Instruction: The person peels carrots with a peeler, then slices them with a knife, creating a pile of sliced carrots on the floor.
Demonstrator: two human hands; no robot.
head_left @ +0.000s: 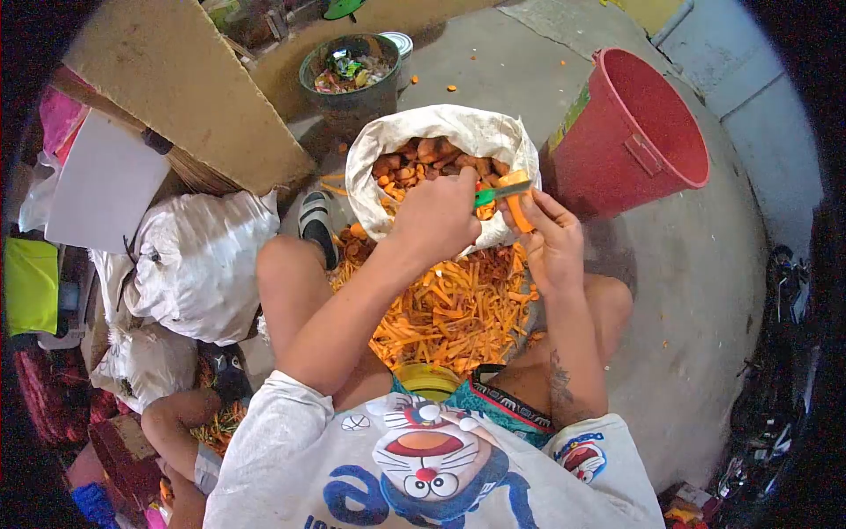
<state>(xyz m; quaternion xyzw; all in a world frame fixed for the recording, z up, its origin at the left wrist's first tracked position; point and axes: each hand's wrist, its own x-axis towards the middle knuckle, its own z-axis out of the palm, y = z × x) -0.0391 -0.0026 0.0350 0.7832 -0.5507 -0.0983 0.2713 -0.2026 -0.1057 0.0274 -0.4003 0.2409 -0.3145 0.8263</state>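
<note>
A green-handled blade (pixel 502 193) is in the grip of the hand on the picture's left, whose arm comes from the left side: my left hand (pixel 441 212). Its metal part lies against an orange vegetable piece (pixel 518 212), which my right hand (pixel 553 242) pinches between thumb and fingers. Both hands are over the near right rim of an open white sack (pixel 361 167) holding orange-brown roots (pixel 432 152). Below them, between the legs, spreads a heap of orange strips and peelings (pixel 441 313).
A red bucket (pixel 608 150) leans at the right. Behind the sack stands a dark bin (pixel 352 101) with waste. Stuffed white sacks (pixel 207 264) and a cardboard sheet (pixel 185 84) are at the left. Another person's leg and arm (pixel 181 423) show at lower left.
</note>
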